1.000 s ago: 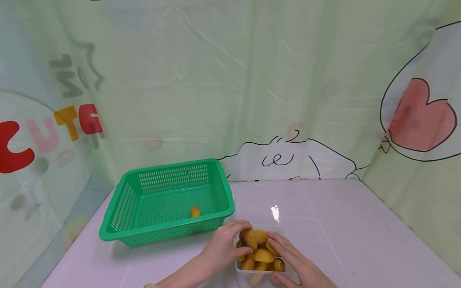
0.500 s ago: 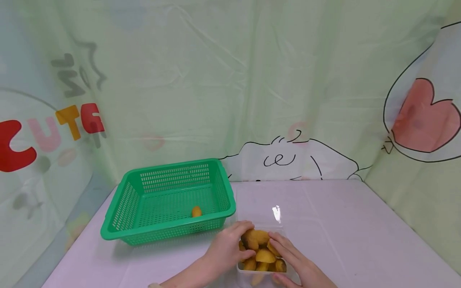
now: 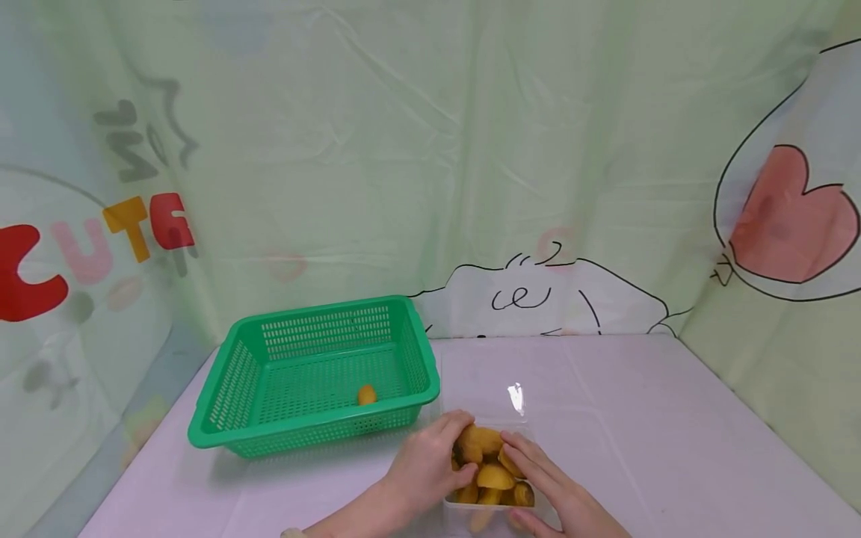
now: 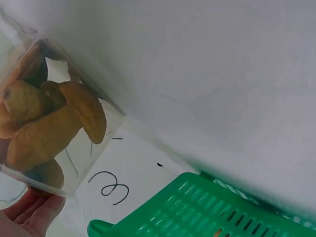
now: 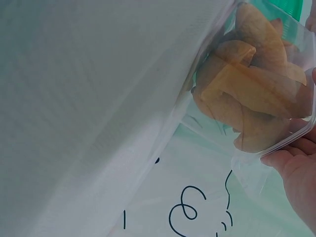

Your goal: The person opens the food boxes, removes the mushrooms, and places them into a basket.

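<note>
Hands meeting over a clear tub of yellow pieces

Fingers of the left hand [image 3: 424, 467] are curling round a yellow piece [image 3: 471, 446] atop the heap in the clear plastic container [image 3: 486, 510]. The right hand [image 3: 548, 489] is lying nearly flat against the container's other side, steadying it. Only the head view is showing the green basket's [image 3: 316, 377] single piece [image 3: 366, 394]; the wrist views are showing the heap through the container wall.
</note>
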### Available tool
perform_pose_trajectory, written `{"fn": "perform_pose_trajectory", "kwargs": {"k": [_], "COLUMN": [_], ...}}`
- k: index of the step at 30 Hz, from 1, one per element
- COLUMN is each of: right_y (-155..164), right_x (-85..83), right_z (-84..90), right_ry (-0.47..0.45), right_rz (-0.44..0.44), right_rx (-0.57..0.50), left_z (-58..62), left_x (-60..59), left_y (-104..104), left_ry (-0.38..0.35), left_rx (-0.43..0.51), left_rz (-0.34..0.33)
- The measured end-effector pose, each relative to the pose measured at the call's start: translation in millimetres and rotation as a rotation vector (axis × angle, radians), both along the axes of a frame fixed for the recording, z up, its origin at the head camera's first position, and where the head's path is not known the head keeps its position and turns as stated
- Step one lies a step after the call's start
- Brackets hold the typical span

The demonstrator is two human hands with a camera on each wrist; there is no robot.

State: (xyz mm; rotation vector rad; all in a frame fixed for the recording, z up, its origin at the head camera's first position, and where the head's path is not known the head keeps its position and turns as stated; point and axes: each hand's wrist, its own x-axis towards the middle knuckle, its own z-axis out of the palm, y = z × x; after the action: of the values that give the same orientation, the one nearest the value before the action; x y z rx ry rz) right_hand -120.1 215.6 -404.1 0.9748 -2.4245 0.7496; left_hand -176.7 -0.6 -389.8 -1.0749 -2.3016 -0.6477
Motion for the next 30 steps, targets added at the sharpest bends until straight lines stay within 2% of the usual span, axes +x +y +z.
{"fn": "perform_pose_trajectory", "kwargs": {"k": [4,7,23,27,30], "right_y": [0,0,-1,0,0], "right_x": [-0.7,-0.4,-0.7,-2.1,-2.7], "right_z": [-0.5,-0.4,0.0,-2.1,-2.7], "right_ry": [-0.009,-0.02,-0.046,-0.012,0.009], "right_rz": [-0.002,-0.023,-0.052,-0.035,-0.02], "right_rx": [-0.001,0.007,-0.005,-0.003,-0.009], "left_z": [2.4,6.0,19.1,21.5,22.7], "left_x": [0.1,0.8,1.4,2.7,2.1], "left_y": [-3,-6,-20,-25,-30], "left_ry": [0.049,0.055,0.002,-0.051,-0.059], "left_rx": [-0.007,0.003,0.121,0.128,0.143], "left_rz": [0.01,0.018,0.017,0.039,0.044]}}
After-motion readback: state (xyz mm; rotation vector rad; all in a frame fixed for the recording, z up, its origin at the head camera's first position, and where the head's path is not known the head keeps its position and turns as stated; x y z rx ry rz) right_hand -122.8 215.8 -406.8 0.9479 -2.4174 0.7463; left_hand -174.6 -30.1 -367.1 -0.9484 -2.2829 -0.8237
